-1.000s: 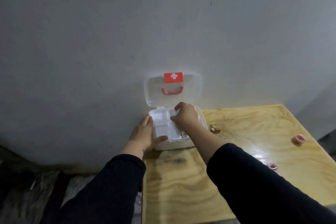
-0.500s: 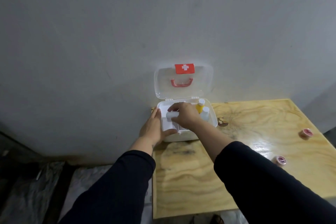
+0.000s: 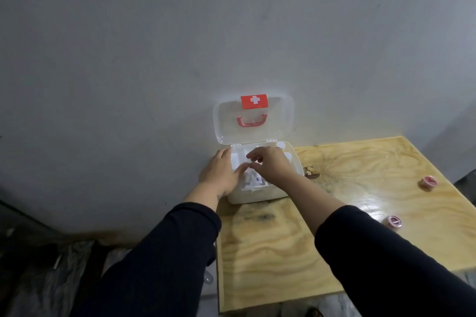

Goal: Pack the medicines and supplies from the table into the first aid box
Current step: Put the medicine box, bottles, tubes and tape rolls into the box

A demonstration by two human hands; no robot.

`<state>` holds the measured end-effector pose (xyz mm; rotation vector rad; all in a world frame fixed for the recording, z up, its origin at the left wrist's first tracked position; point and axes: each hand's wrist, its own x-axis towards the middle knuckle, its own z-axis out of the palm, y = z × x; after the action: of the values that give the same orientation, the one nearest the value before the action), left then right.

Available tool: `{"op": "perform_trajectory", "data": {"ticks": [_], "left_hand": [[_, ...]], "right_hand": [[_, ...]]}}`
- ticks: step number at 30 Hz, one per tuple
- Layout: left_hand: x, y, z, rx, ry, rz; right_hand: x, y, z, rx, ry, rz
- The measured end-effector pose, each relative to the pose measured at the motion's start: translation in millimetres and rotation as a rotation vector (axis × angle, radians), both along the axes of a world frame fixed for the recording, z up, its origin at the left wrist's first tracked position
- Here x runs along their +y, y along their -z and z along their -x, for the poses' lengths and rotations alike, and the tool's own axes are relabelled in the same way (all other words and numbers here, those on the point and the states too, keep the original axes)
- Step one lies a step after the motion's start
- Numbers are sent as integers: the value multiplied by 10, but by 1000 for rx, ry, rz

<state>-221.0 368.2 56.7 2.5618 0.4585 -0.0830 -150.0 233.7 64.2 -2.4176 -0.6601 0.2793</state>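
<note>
First aid box (image 3: 260,194) sits open at your plywood table's (image 3: 283,252) wall-side corner; your left hand (image 3: 221,172) lies flat on it, and whether your right hand (image 3: 273,165) grips anything is unclear.

White first aid box (image 3: 260,194) open on table, two pink tape rolls (image 3: 428,182) apart

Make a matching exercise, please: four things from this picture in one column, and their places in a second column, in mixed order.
Things:
1. left hand
2. right hand
3. lid
4. two pink tape rolls

Places:
A. standing open against the wall
B. over the middle of the first aid box
C. on the table, right side
D. at the box's left edge

Pairs: 1-D, 2-B, 3-A, 4-C
</note>
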Motion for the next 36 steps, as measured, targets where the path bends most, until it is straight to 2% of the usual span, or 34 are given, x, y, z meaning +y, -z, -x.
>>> {"op": "perform_trajectory", "data": {"ticks": [3, 7, 13, 18, 22, 26, 32, 36], "left_hand": [[-193, -275, -255, 6, 158, -54], [-755, -467, -579, 50, 332, -46], [-1715, -359, -860, 197, 554, -77], [-2325, -216, -1045, 324, 725, -247], [-2708, -149, -1229, 346, 759, -329], [-3047, -23, -1462, 404, 720, -318], [-3322, 186, -1707, 453, 644, -329], [-3300, 276, -1694, 502, 616, -336]], "right_hand": [[-302, -139, -68, -29, 78, -20], [-914, -262, -163, -39, 205, 54], [-2066, -252, -293, 105, 341, 256], [-2917, -105, -434, 162, 432, 366], [-3463, 78, -651, 211, 429, 426], [-3869, 249, -993, 192, 408, 460], [-4114, 546, -1468, 132, 452, 415], [-4132, 730, -1622, 120, 407, 412]]}}
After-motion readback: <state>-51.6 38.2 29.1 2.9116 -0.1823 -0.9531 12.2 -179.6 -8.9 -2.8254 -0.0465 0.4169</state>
